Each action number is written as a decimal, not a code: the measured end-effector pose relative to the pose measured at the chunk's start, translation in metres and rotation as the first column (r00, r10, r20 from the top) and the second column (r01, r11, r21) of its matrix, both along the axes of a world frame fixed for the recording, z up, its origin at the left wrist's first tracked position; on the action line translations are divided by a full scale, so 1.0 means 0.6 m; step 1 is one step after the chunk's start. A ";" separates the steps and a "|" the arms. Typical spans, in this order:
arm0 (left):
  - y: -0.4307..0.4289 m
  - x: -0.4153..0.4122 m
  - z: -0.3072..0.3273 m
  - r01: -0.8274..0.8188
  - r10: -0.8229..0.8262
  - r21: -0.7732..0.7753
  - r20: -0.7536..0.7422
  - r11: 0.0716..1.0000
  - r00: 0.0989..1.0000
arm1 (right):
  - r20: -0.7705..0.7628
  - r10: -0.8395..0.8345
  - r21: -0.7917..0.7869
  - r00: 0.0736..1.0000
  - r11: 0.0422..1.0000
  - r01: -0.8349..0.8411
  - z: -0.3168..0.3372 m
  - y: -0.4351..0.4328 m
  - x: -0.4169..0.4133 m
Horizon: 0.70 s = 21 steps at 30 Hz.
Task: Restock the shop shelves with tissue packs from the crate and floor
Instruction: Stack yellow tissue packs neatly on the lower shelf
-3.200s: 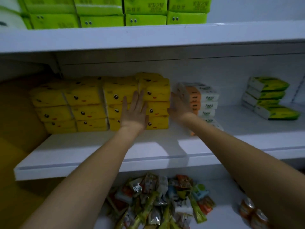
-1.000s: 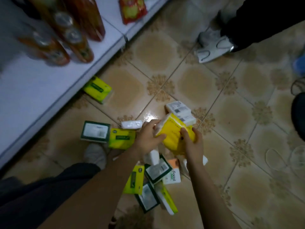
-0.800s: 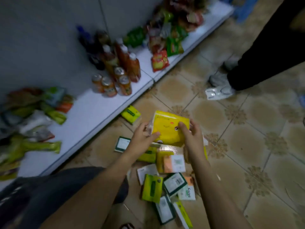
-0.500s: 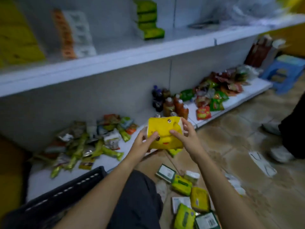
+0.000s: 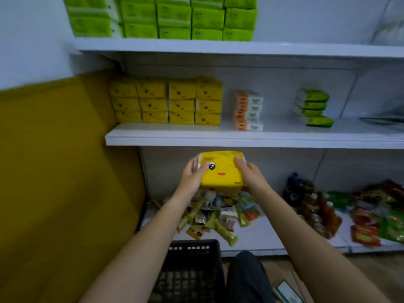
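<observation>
A yellow tissue pack [image 5: 221,171] with a winking cartoon face is held up in front of me, just below the middle shelf [image 5: 240,138]. My left hand [image 5: 193,177] grips its left end and my right hand [image 5: 251,178] grips its right end. On the middle shelf stands a block of matching yellow packs [image 5: 167,101], stacked three high. Beside it are a stack of orange-and-white packs [image 5: 249,111] and a stack of green packs [image 5: 312,108]. A black crate [image 5: 192,272] sits on the floor by my knee.
Lime-green packs [image 5: 161,17] fill the top shelf. The bottom shelf holds a heap of snack sachets [image 5: 216,213], dark bottles [image 5: 306,197] and red and green snack bags [image 5: 380,217]. A yellow wall panel [image 5: 61,171] is at the left. One pack [image 5: 286,290] lies on the floor.
I picked the yellow pack from the pile on the floor with both hands and lifted it. My view swung up from the floor to face the shelves.
</observation>
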<state>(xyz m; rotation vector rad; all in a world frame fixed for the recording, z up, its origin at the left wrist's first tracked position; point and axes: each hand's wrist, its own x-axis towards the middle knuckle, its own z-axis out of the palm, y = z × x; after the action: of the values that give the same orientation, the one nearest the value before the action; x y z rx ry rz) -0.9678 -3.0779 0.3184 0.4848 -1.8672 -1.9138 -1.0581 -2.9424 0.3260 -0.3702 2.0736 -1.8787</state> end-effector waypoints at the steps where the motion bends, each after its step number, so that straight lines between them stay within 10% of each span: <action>1: -0.017 0.009 0.014 -0.034 0.033 -0.022 -0.008 0.999 0.999 | -0.062 0.022 0.023 0.998 1.000 -0.021 0.015 -0.020 0.010; 8: -0.115 0.013 0.084 -0.289 0.292 -0.070 0.046 0.955 0.955 | -0.533 0.318 0.265 0.784 0.943 -0.203 0.086 -0.117 0.037; 21: -0.299 -0.030 0.125 -0.127 0.160 -0.318 0.079 0.940 0.984 | -0.489 0.355 0.285 0.797 0.928 -0.238 0.103 -0.301 -0.047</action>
<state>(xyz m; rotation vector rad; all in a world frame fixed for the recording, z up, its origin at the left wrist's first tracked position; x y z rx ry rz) -0.9859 -3.2572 0.3932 0.6077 -2.0892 -1.4886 -1.0865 -3.1232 0.3876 -1.2121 2.3406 -1.4543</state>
